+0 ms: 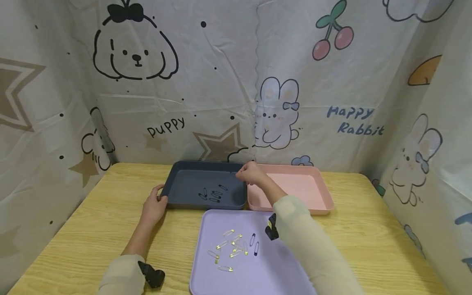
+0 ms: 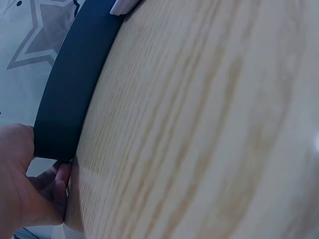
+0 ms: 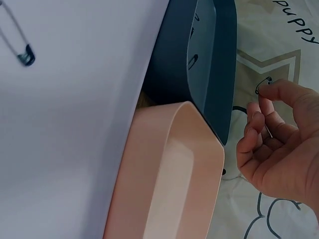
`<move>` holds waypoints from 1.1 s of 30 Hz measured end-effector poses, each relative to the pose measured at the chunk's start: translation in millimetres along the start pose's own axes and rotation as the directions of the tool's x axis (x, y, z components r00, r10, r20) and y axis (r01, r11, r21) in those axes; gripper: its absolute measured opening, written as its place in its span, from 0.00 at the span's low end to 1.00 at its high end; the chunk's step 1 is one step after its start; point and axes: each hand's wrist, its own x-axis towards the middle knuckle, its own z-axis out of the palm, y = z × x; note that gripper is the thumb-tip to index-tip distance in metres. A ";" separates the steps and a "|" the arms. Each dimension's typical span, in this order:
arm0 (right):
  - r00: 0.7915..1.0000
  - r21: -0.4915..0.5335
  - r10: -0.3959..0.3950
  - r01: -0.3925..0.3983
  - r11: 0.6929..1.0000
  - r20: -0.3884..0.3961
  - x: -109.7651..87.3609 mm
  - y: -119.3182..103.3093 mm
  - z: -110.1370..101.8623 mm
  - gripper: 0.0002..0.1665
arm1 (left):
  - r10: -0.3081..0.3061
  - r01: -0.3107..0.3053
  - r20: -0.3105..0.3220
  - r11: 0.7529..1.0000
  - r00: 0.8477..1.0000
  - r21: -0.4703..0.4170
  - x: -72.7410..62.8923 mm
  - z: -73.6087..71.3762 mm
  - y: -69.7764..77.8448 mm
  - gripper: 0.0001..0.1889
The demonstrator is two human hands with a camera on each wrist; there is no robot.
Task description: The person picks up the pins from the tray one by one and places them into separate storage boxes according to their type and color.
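My right hand [image 1: 255, 175] is over the right side of the dark blue tray [image 1: 199, 178]. Between thumb and index finger it pinches a black safety pin [image 3: 262, 83], seen best in the right wrist view. My left hand [image 1: 153, 208] holds the same tray by its left front corner, thumb at the wall and fingers curled at the lower edge in the left wrist view. Several black safety pins [image 1: 216, 194] lie inside this tray. On the lilac tray [image 1: 199, 250] in front are several gold safety pins [image 1: 236, 244] and two black safety pins [image 1: 256, 248].
A pink tray [image 1: 298, 186] stands to the right of the dark one, partly under my right forearm. Behind them hangs a patterned curtain [image 1: 217, 102], which also encloses both sides of the wooden table [image 1: 92, 229].
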 end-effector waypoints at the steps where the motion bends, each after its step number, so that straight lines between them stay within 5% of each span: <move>1: 1.000 0.003 0.003 -0.003 1.000 0.000 1.2 -1.5 0.9 0.14 | -0.001 0.001 0.004 1.000 1.000 -0.003 -0.2 0.4 -0.2 0.28; 16: 0.999 -0.038 0.036 -0.037 0.999 -0.009 19.6 -23.5 30.4 0.14 | -0.009 0.009 0.012 1.000 1.000 -0.005 -1.4 0.2 0.8 0.28; 33: 0.996 0.039 0.084 -0.083 0.996 -0.016 20.2 -18.4 62.1 0.16 | -0.001 0.001 -0.007 1.000 1.000 0.000 -0.7 0.1 -0.6 0.27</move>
